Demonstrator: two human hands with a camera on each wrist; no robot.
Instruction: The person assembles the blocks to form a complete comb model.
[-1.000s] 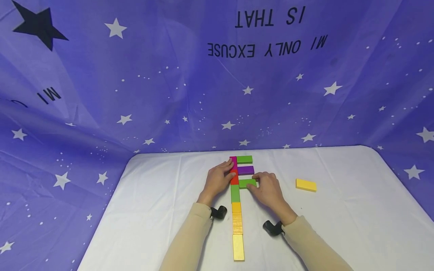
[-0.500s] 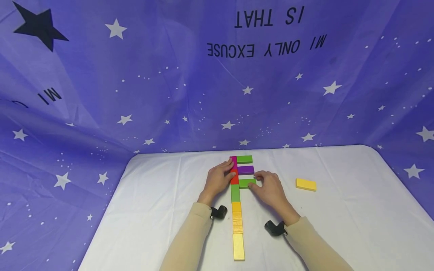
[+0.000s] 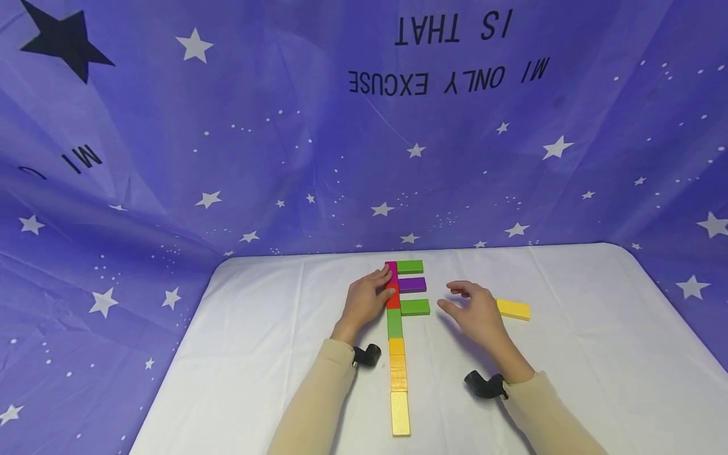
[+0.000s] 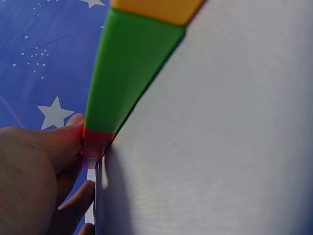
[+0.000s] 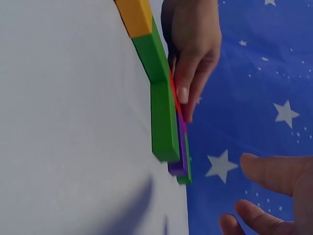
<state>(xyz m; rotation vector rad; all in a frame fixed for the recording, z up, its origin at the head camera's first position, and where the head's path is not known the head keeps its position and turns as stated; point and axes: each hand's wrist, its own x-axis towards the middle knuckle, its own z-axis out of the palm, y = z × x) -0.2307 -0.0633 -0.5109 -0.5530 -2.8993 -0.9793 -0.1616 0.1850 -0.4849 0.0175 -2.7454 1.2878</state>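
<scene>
My left hand rests its fingers on the magenta block and its thumb on the red block, at the far end of a straight row. A green block in that row follows toward me. Three blocks stick out rightward from the row: a far green block, a purple block and a nearer green block. My right hand hovers to their right, thumb and fingers parted with nothing between them. In the right wrist view its fingertips are apart from the blocks.
Orange blocks and a pale yellow block carry the row toward me. A loose yellow block lies right of my right hand, partly behind it. White cloth covers the table, with a purple star-printed curtain behind.
My right hand has let go of the near green block and moved right, toward the loose yellow block. The left hand stays in place and the blocks keep their layout.
</scene>
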